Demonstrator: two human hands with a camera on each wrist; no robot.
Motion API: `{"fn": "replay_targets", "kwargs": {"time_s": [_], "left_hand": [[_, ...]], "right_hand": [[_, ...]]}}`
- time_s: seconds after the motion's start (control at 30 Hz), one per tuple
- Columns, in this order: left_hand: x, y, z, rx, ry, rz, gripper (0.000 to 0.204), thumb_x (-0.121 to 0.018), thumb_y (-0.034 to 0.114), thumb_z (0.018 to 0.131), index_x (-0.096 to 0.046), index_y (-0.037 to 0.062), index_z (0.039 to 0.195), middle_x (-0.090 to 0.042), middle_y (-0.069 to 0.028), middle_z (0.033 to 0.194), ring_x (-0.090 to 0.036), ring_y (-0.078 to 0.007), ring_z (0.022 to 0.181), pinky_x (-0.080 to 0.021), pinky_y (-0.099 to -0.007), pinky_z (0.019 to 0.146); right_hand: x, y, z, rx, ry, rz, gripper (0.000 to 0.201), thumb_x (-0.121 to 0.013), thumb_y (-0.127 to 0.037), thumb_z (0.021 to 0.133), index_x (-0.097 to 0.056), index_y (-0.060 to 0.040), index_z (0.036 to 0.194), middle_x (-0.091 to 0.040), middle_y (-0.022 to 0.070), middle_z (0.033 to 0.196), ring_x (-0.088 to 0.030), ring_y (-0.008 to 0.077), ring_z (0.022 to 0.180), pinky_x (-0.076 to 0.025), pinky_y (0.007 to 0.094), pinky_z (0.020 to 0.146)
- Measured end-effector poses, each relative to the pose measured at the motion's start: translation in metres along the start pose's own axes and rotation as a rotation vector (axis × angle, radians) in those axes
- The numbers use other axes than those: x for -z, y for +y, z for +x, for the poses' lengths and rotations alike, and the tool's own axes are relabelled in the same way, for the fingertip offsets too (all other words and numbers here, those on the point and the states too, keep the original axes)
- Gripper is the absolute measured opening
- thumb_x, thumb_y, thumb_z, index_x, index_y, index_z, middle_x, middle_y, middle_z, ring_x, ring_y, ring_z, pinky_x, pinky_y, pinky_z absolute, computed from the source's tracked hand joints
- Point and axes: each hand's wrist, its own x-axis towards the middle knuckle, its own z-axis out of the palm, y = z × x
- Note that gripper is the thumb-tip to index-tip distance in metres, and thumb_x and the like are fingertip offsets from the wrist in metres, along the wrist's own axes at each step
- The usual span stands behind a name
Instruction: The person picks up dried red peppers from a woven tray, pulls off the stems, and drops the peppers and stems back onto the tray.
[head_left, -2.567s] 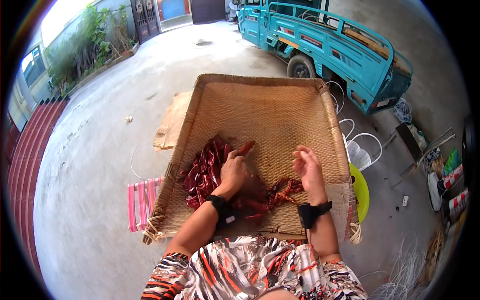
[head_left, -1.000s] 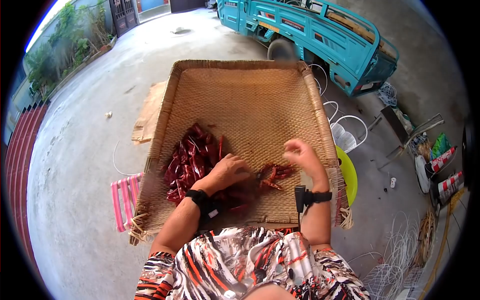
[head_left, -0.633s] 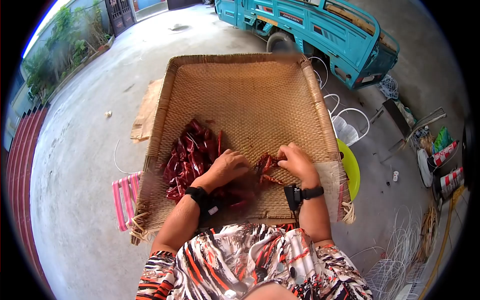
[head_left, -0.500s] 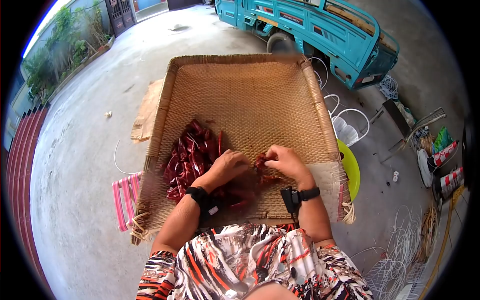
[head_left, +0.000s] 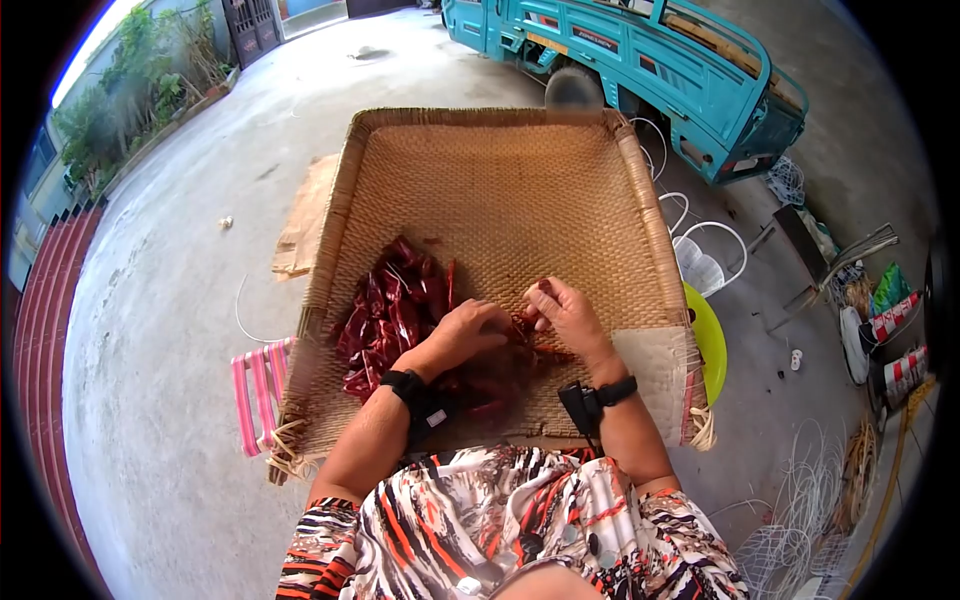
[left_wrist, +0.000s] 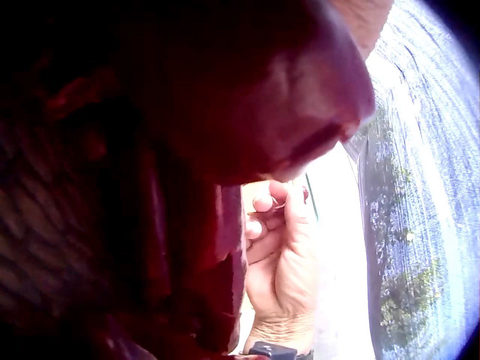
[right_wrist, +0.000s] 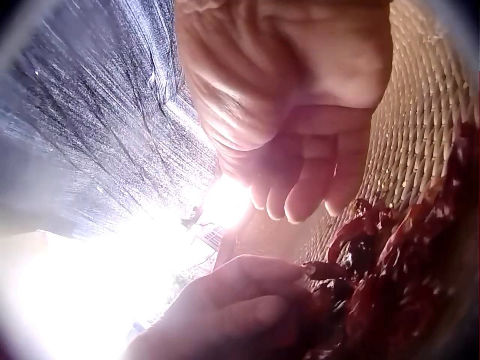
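Observation:
A heap of glossy dark red dried chili peppers [head_left: 385, 310] lies in the left part of a woven tray [head_left: 490, 190]. My left hand [head_left: 455, 338] is at the heap's right side, fingers curled down. In the left wrist view a large dark red chili pepper [left_wrist: 300, 90] fills the top, close under that hand. My right hand [head_left: 568, 318] is just right of it, thumb and fingertips together on a small dark red chili piece [head_left: 545, 287]. Smaller shrivelled chilies [right_wrist: 405, 255] lie below both hands in the right wrist view; the right palm hides part of its grip.
A grey-white patch [head_left: 655, 370] covers the tray's near right corner. A pink striped stool [head_left: 262, 392] shows at left, a lime green basin [head_left: 708, 345] and white bucket [head_left: 700, 262] at right. Beyond stands a teal three-wheeled truck [head_left: 640, 75].
My right hand comes down and left from a raised position to the small chilies, then lifts slightly with a dark red piece. My left hand has drawn back from an outstretched pepper and stays low.

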Motion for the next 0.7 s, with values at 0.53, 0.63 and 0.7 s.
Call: {"fn": "replay_targets", "kwargs": {"time_s": [0.53, 0.63, 0.7], "left_hand": [[-0.01, 0.0, -0.002, 0.061, 0.049, 0.231, 0.027, -0.069, 0.027, 0.08, -0.065, 0.0049, 0.096, -0.056, -0.0174, 0.101, -0.054, -0.0356, 0.099, -0.046, -0.0438, 0.087], [-0.01, 0.0, -0.002, 0.055, 0.041, 0.244, 0.025, -0.07, 0.028, 0.078, -0.065, 0.0062, 0.091, -0.057, -0.0158, 0.098, -0.054, -0.0345, 0.097, -0.047, -0.0432, 0.084], [-0.009, -0.001, -0.001, 0.032, 0.023, 0.241, 0.022, -0.07, 0.026, 0.077, -0.064, 0.0074, 0.087, -0.058, -0.0145, 0.094, -0.054, -0.0337, 0.094, -0.046, -0.0426, 0.082]], "right_hand": [[0.119, 0.001, -0.016, 0.394, 0.685, 1.189, 0.027, -0.055, -0.028, 0.098, -0.06, -0.0018, 0.103, -0.068, 0.0068, 0.1, -0.06, 0.0098, 0.072, -0.052, 0.0236, 0.065], [0.111, -0.006, -0.019, 0.224, 0.581, 0.939, 0.023, -0.06, -0.023, 0.095, -0.06, -0.0022, 0.105, -0.068, 0.0048, 0.094, -0.06, 0.0093, 0.069, -0.05, 0.0221, 0.061], [0.073, -0.017, -0.013, 0.006, 0.519, 0.458, 0.024, -0.065, -0.021, 0.092, -0.06, -0.0038, 0.109, -0.067, 0.003, 0.09, -0.061, 0.0094, 0.066, -0.047, 0.0214, 0.057]]}}
